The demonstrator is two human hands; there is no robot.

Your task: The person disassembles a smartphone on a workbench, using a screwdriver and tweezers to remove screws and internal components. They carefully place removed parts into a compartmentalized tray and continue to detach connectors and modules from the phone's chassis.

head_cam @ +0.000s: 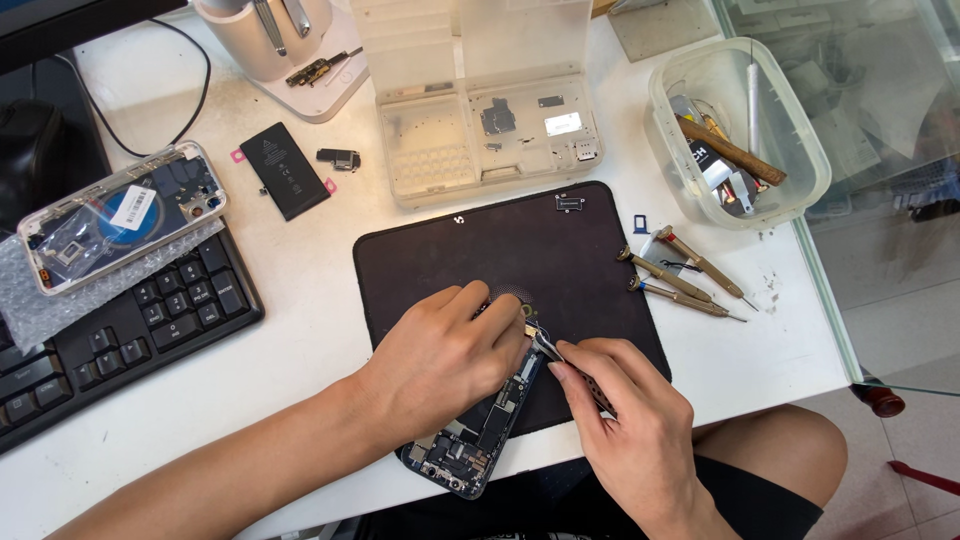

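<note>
An opened dark smartphone body (480,425) with exposed circuitry is steadied on the black rubber mat (440,260) by the left hand (450,360), grip closed on it. Metal tweezers (570,368) are pinched by the right hand (630,420) at its upper end; careful part lifting seems underway, calling for fine, steady pressure.

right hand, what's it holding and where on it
The right hand pinches metal tweezers along their shaft, tips at the opened phone.
</note>
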